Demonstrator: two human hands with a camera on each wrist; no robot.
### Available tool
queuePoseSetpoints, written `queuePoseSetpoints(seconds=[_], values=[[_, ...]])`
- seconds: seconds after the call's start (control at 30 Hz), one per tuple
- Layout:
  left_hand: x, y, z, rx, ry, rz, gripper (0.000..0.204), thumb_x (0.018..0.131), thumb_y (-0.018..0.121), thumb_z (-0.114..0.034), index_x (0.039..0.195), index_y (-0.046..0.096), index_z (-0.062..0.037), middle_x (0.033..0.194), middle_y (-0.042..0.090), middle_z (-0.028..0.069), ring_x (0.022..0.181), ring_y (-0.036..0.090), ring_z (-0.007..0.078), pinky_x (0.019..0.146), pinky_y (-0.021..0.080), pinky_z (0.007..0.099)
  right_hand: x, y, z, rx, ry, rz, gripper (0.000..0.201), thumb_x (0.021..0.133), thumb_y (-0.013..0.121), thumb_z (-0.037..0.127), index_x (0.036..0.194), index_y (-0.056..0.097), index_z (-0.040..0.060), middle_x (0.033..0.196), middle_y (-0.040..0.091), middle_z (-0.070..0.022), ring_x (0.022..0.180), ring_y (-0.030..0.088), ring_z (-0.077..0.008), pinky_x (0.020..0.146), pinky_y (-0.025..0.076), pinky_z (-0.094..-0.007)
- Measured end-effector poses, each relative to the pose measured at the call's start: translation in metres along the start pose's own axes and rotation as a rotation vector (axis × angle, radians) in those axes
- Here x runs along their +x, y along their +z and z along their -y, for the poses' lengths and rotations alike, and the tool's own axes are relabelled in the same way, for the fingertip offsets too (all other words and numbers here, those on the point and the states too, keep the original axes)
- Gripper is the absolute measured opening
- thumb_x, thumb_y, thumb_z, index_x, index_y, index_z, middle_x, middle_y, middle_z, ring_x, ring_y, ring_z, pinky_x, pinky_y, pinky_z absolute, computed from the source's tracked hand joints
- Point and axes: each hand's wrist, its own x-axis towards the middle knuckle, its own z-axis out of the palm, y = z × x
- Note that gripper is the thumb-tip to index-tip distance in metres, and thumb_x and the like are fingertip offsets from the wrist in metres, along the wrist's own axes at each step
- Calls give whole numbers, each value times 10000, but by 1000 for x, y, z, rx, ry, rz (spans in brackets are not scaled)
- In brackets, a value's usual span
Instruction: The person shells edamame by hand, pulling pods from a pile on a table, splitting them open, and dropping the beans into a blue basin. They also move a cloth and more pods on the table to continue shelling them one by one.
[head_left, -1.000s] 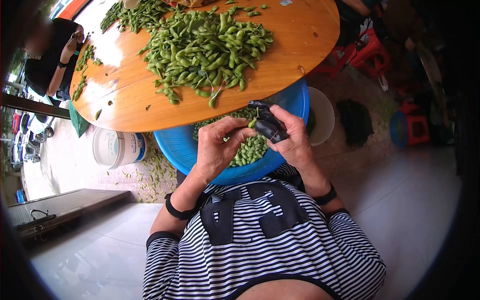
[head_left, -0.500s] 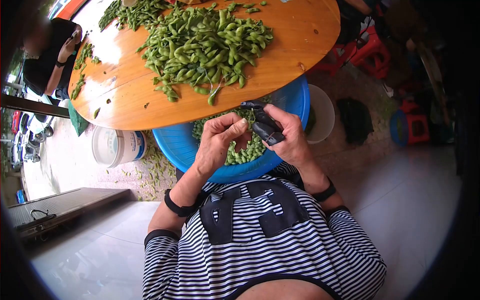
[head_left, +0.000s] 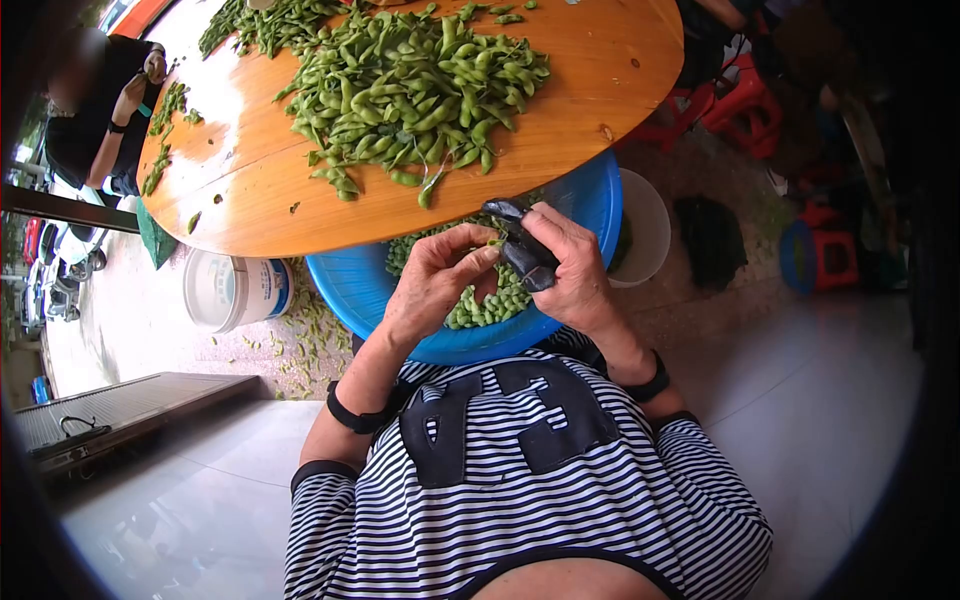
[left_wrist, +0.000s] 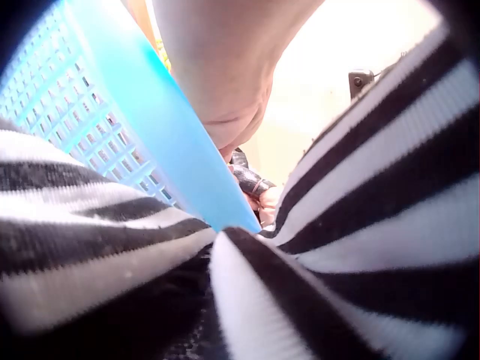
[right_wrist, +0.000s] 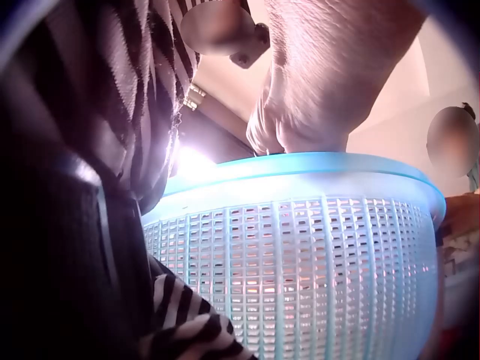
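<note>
In the head view my left hand (head_left: 430, 280) pinches a small green edamame pod (head_left: 495, 242) between thumb and forefinger. Facing it, my right hand (head_left: 578, 270) has its curled fingers at the same pod, gripping it with shiny black-covered digits (head_left: 528, 258). Both hands are over a blue perforated basket (head_left: 345, 290) in my lap, which holds many shelled green beans (head_left: 490, 308). The right wrist view shows the basket's slotted side (right_wrist: 300, 262), with its contents hidden. A black-covered finger (left_wrist: 251, 180) appears past the rim in the left wrist view.
A large heap of edamame pods (head_left: 420, 100) lies on the wooden table (head_left: 590, 90), whose edge overhangs the basket. White buckets (head_left: 215, 290) stand left and right of the basket. Fallen pods (head_left: 315, 340) litter the floor. Another person (head_left: 95, 120) sits at the left.
The left hand drew slightly away from the right, then came back to it with a pod showing at the fingertips. The right hand turned a little, its black-covered digits shifting left.
</note>
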Motion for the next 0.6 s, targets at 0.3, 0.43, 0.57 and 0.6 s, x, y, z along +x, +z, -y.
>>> queuePoseSetpoints(seconds=[0.3, 0.43, 0.57, 0.6], values=[[6, 5, 6, -348, -26, 84, 66, 886, 474, -52, 920, 528, -32, 724, 553, 33, 619, 502, 106, 581, 412, 236, -2, 3, -7, 118, 60, 13, 216, 726, 584, -62, 940, 565, -43, 781, 505, -103, 683, 531, -207, 635, 434, -271], [6, 4, 5, -372, -60, 88, 92, 879, 500, -63, 956, 541, -32, 708, 532, 10, 599, 471, 95, 573, 394, 229, 0, -1, -7, 234, 144, 13, 249, 720, 592, -56, 966, 562, -42, 833, 547, -115, 700, 544, -225, 649, 448, -285], [-2, -7, 3, 170, 51, 150, 157, 902, 529, -120, 1001, 583, -10, 706, 539, 6, 610, 496, 90, 581, 424, 243, -9, -28, -5, 200, 362, -126, 152, 808, 617, 26, 949, 589, -25, 715, 515, -8, 675, 461, -54, 594, 392, -228], [-7, -9, -6, 526, 81, 108, 136, 889, 581, -98, 985, 620, -10, 730, 588, 49, 623, 570, 142, 592, 467, 285, -10, -40, -2, 166, 330, -213, 145, 827, 607, 40, 961, 603, -16, 702, 511, 32, 659, 431, -39, 573, 371, -218]])
